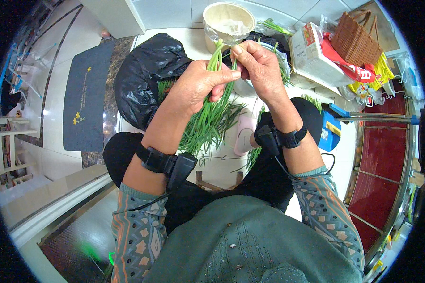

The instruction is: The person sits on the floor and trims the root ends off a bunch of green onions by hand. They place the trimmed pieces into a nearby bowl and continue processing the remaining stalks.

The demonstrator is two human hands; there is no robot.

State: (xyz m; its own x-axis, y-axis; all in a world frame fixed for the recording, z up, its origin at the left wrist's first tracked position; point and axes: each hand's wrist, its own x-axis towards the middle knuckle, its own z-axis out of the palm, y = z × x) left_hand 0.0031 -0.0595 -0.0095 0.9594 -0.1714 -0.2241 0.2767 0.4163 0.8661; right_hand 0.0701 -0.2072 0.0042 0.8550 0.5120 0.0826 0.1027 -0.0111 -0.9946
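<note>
My left hand (198,81) is closed around a bunch of garlic chives (216,58), pale stem ends up and green leaves hanging below. Just to its right, my right hand (262,67) pinches a thin chive stalk (234,65) between thumb and fingers; its lower part runs down beside the bunch. More loose green leaves (202,136) show beneath my hands, between my knees; how much of this hangs from the bunch I cannot tell. On the left, a black plastic bag (136,85) lies open with greens at its mouth.
A cream bucket (210,37) with a plastic liner stands by the wall. At right are a white carton (306,53), a brown woven basket (356,39) and a blue dustpan (327,132). A grey mat (88,95) lies at left. My pink slipper (246,127) rests near the leaves.
</note>
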